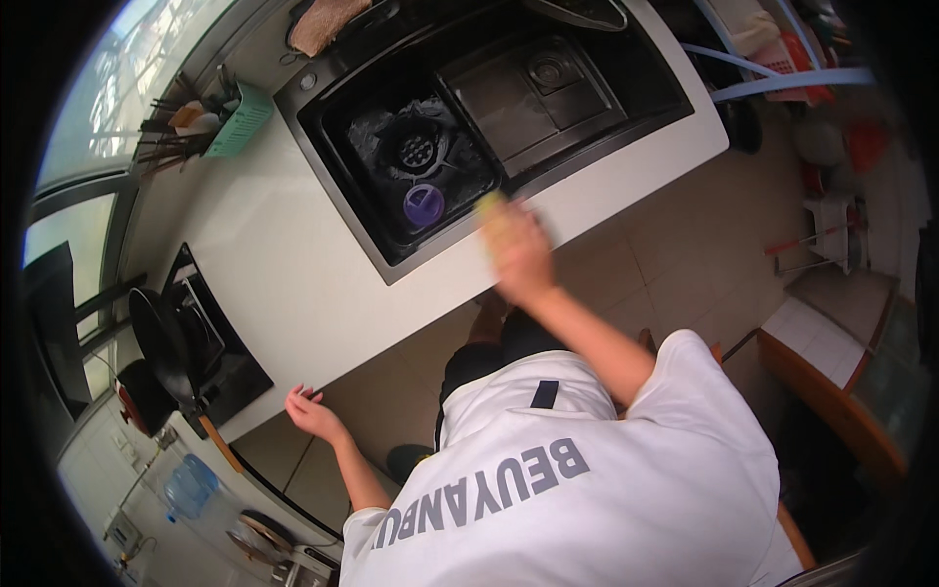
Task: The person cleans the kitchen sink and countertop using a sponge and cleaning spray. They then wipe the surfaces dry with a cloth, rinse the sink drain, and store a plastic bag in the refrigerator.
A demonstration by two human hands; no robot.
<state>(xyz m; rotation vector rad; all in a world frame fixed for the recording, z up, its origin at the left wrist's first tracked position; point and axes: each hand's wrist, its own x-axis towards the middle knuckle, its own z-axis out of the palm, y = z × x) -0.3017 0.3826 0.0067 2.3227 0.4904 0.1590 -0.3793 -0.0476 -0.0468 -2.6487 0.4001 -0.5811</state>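
Note:
My right hand [522, 253], blurred, holds a yellow sponge or cloth [495, 220] over the front strip of the white countertop [440, 293], beside the near edge of the black sink [337, 172]. My left hand [308, 412] is at the counter's front edge near the cooktop, fingers loosely curled; a small dark thing shows at its fingers, and whether it is held I cannot tell. In the sink's left basin, a round purple plastic item [424, 205] lies near the drain strainer [419, 149], with wet, whitish streaks around it.
A green basket [243, 121] of chopsticks and utensils stands by the window. At left, a black pan [165, 345] with a wooden handle is on the cooktop [238, 370]. A brown cloth [326, 23] lies behind the sink. A blue-framed rack [799, 81] stands to the right.

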